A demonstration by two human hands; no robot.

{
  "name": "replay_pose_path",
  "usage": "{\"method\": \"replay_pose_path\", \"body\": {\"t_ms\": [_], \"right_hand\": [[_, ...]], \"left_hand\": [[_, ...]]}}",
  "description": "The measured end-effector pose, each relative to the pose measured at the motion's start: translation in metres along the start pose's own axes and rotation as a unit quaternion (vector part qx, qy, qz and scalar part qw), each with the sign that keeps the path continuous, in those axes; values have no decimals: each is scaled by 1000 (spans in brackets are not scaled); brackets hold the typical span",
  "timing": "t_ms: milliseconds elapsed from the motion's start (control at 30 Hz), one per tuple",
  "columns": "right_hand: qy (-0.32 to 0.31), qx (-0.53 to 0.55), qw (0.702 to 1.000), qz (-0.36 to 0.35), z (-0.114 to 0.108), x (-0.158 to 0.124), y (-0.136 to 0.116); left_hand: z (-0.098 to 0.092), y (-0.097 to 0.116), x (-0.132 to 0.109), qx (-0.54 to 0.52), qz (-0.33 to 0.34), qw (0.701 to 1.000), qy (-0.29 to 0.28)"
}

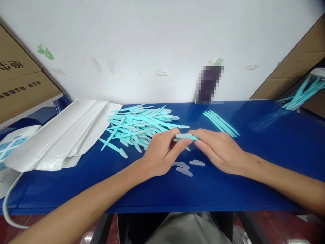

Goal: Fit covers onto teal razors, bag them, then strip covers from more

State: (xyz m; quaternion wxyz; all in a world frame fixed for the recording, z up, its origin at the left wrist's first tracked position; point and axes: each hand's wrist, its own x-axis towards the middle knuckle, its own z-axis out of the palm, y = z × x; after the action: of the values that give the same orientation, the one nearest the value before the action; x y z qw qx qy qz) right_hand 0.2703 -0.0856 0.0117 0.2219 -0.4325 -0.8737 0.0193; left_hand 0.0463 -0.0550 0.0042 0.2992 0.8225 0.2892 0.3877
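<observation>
My left hand (pixel 164 150) is closed round the wide blade end of a turquoise eyebrow razor (pixel 185 135), thumb and fingers pinching it. At the narrower handle end, the fingers of my right hand (pixel 220 149) are closed on the same razor; I cannot tell whether more than one is held. Beneath the hands lie several loose translucent blade caps (pixel 184 171). A heaped pile of turquoise eyebrow razors (pixel 137 127), many with pale caps on, spreads beyond my left hand. Past my right hand, several razors (pixel 220 123) lie side by side in a slanting row.
White plastic mailing bags (pixel 63 139) cover the left of the blue table (pixel 142 193). A clear container holding more razors (pixel 303 93) lies at the far right. Cardboard boxes (pixel 22 74) stand at both sides. A blurred-out dark object (pixel 209 84) leans against the white wall.
</observation>
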Motion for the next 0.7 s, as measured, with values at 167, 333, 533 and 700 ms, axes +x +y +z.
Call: {"method": "replay_pose_path", "body": {"t_ms": [167, 333, 533, 700], "right_hand": [[34, -72, 995, -57, 4, 0, 0], [1, -36, 996, -83, 8, 1, 4], [-8, 11, 993, -115, 6, -1, 1], [-16, 13, 990, -143, 0, -2, -2]], "left_hand": [[2, -5, -1, -4, 15, 1000, -19], [6, -6, -2, 1, 62, 998, -12], [1, -3, 0, 61, 140, 988, -20], [-1, -1, -2, 164, 254, 953, -10]]}}
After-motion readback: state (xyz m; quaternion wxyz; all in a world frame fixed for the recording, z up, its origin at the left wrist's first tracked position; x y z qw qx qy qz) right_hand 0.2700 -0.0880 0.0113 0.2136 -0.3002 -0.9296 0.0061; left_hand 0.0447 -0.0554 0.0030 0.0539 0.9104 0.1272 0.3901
